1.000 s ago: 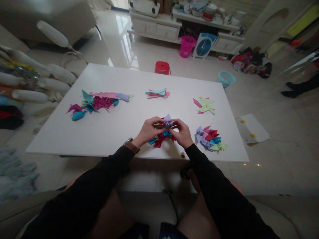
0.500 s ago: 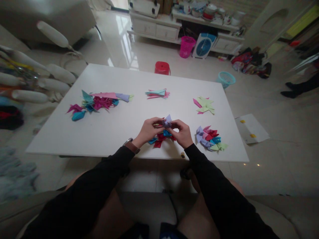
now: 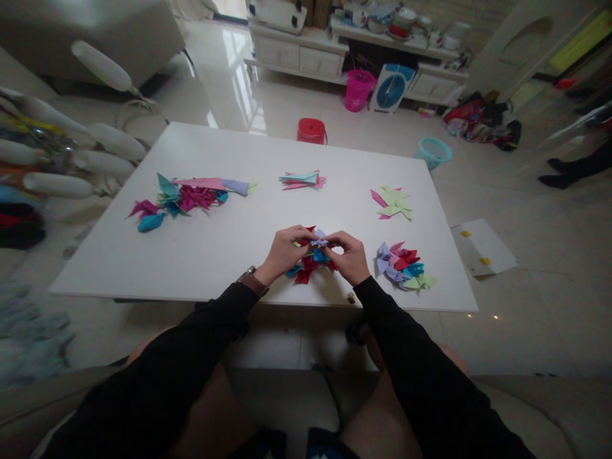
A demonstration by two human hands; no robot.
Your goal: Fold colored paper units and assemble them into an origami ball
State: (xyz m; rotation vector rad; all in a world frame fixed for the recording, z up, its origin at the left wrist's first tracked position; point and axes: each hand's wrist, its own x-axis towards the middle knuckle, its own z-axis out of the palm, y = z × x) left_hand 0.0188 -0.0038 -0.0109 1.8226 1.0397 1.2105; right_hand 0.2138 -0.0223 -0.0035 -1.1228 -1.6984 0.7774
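Between my two hands is a small piece of folded lavender paper (image 3: 319, 241), pinched by the fingertips from both sides. My left hand (image 3: 285, 250), with a watch on its wrist, is closed on the paper's left side. From the right, my right hand (image 3: 349, 254) grips it with thumb and fingers. Just below and behind my fingers lies a pile of folded paper pieces (image 3: 306, 273) in red, blue and green, partly hidden by my hands. The fine folds of the lavender piece are too small to make out.
On the white table (image 3: 243, 255) lie a colourful paper heap (image 3: 191, 197) at left, a stack of folded strips (image 3: 302, 180) at the back, green and pink pieces (image 3: 394, 203), and a mixed paper pile (image 3: 404, 266) at right. A tiny figure (image 3: 350, 298) sits by the front edge.
The lavender paper has tipped down and flattened between my fingers; its raised point no longer stands up as before. My hands have barely shifted.
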